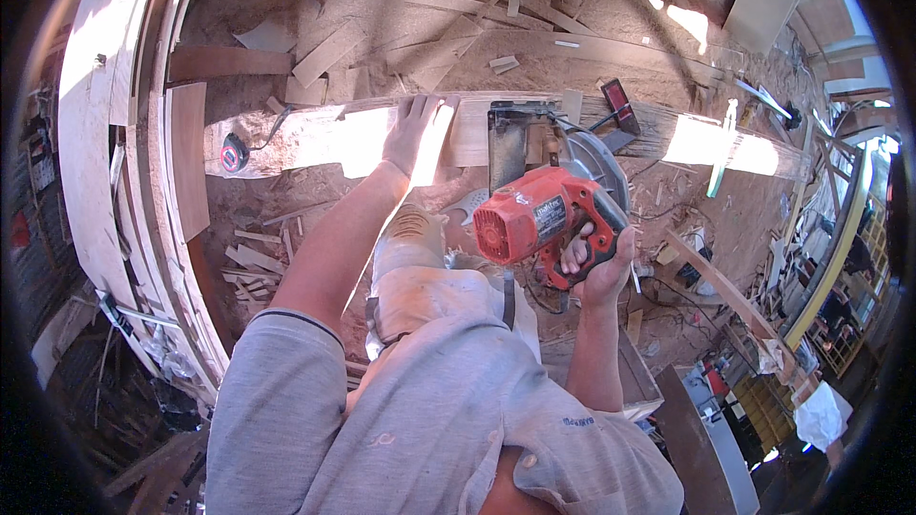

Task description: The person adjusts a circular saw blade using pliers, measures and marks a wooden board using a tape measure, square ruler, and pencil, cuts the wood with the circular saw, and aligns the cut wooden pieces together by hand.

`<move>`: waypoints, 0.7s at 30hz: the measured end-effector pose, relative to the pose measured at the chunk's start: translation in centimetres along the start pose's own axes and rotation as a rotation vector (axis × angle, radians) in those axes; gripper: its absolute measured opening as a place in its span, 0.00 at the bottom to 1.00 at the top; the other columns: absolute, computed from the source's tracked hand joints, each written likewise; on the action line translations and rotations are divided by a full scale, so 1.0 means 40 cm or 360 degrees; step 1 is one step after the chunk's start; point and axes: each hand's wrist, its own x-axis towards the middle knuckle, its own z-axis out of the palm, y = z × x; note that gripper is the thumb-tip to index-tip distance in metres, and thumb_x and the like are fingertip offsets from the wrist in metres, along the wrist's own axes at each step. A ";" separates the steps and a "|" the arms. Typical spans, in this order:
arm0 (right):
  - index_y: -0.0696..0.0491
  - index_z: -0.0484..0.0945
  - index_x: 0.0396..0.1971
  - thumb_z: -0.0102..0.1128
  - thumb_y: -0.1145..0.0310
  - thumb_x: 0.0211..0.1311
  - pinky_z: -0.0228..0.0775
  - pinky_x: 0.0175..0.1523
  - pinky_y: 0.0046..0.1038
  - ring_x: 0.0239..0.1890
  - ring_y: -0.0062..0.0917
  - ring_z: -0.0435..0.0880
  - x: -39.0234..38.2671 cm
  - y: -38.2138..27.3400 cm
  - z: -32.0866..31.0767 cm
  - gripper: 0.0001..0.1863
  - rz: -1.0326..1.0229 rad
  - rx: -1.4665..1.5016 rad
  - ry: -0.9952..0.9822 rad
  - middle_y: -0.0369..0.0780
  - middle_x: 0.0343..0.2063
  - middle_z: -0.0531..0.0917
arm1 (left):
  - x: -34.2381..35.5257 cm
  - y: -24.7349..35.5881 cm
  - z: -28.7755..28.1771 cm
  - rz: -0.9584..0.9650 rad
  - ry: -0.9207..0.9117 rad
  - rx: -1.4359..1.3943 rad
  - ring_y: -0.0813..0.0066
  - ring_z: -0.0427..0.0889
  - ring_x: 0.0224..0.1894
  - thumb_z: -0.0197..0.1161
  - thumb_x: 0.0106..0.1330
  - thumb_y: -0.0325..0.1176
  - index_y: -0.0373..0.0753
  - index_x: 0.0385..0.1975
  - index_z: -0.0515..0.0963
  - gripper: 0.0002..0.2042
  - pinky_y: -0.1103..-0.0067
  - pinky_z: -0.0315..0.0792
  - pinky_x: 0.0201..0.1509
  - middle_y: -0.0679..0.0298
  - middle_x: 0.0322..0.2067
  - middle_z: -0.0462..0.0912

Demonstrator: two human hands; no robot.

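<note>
Here's the red circular saw (512, 225), dead centre and a touch right, its dark base plate (508, 148) up at twelve o'clock over a long pale board (315, 141)! Silvery blade guard (608, 170) out at two, and whether the blade is spinning, I can't tell. At four o'clock from the motor, the right hand (609, 274) is wrapped round the rear handle, fingers curled through the loop, a firm hold on the saw. Swing to ten: the left hand (412, 133) lies flat, palm down on the board, fingers stretched towards its far edge, gripping nothing, bright sunlight streaking beside it. At one o'clock from the motor, a small dark-and-red piece (622, 107) sits at the board, its kind unclear. Out past nine, a red-and-black tape measure (235, 153) rests near the board's left end. Wider now: scattered offcuts (329, 52) at ten and eleven over dusty ground, tall planks (114, 86) along the far nine-to-ten side, a yellow beam (828, 267) just past three, and a white bag (822, 415) at four!
</note>
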 end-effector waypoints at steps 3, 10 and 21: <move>0.55 0.77 0.43 0.50 0.23 0.73 0.68 0.26 0.28 0.17 0.23 0.73 0.004 -0.004 -0.009 0.41 0.0015 0.0055 -0.0098 0.35 0.19 0.74 | -0.002 0.004 -0.002 0.0012 0.0023 0.0034 0.48 0.72 0.66 0.86 0.34 0.49 0.37 0.73 0.64 0.59 0.54 0.63 0.76 0.49 0.62 0.74; 0.55 0.77 0.43 0.50 0.24 0.73 0.69 0.25 0.28 0.16 0.23 0.74 0.009 -0.010 -0.003 0.41 -0.0002 0.0034 -0.0083 0.35 0.18 0.75 | 0.002 0.018 -0.022 -0.0038 -0.0058 0.0027 0.46 0.73 0.65 0.85 0.36 0.52 0.35 0.73 0.65 0.59 0.53 0.63 0.76 0.47 0.60 0.76; 0.57 0.78 0.44 0.49 0.26 0.75 0.69 0.25 0.28 0.16 0.24 0.74 0.018 -0.017 0.003 0.40 0.0006 0.0068 -0.0060 0.36 0.19 0.75 | 0.011 0.033 -0.033 -0.0021 0.0009 -0.0005 0.47 0.74 0.63 0.84 0.37 0.49 0.35 0.70 0.66 0.56 0.53 0.63 0.75 0.48 0.56 0.77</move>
